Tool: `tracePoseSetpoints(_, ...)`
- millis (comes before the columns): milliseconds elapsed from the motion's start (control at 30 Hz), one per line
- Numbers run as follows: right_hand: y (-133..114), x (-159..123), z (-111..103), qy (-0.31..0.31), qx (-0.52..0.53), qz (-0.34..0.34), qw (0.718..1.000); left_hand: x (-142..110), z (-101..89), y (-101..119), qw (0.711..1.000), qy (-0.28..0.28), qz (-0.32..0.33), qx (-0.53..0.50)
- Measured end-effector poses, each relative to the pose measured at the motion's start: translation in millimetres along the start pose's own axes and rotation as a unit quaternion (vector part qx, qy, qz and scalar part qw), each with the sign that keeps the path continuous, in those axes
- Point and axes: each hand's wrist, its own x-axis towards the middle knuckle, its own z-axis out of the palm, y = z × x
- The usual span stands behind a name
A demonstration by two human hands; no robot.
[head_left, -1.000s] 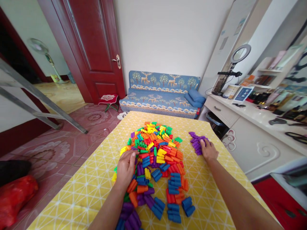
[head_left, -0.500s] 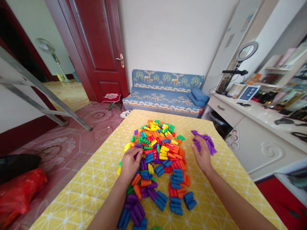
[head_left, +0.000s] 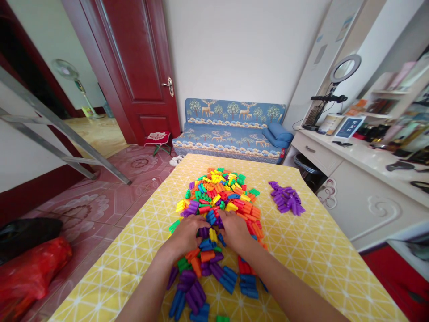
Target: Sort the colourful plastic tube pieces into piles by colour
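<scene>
Reaching into the big heap of bright plastic bits [head_left: 217, 188], both hands are busy close to each other. The left hand [head_left: 187, 235] has its fingers bent down by a purple bit [head_left: 203, 232]. The right hand [head_left: 234, 228] dips in just beside it, with its fingers bent too, near some blue bits [head_left: 211, 218]. The fingertips are partly hidden, so I cannot tell if either hand is pinching a bit. Over to the right, well apart from the heap, lies a small pile of purple bits [head_left: 286, 200], and no hand touches it.

The bits in the heap lie on top of each other, so I think getting hold of just one needs small, gentle fingers. A rough push could make the others slide.

Everything lies on a yellow cloth [head_left: 318, 255] with white criss-cross lines. On the left of the room, a black bag [head_left: 30, 232] and a shiny red bag [head_left: 36, 268] sit by a metal ladder [head_left: 80, 143]. Then come a fan [head_left: 67, 70], a dark red door [head_left: 134, 49], a little red stool [head_left: 157, 137] and a blue sofa [head_left: 221, 134] with deer on it. On the right, a round lamp [head_left: 353, 69] stands on a white cabinet [head_left: 338, 190].
</scene>
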Motion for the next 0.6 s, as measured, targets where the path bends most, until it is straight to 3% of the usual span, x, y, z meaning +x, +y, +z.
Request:
tracePoseSetpoints(100,-10,3,-1,-0.029,-0.036,0.027,0.999,4,1.1,2,0.998,-0.032,0.016,0.050)
tracePoseSetpoints(333,-16,9,0,-0.071,-0.090,0.022,0.993,10,3.8,6,0.980,-0.100,-0.051,0.163)
tracePoseSetpoints(500,-3,4,15,-0.002,0.015,-0.005,1.000,11,10.9,7,0.991,-0.047,-0.067,0.107)
tracePoseSetpoints(600,4,1,23,0.060,0.168,0.005,0.984,13,8.8,7,0.997,0.029,-0.055,0.054)
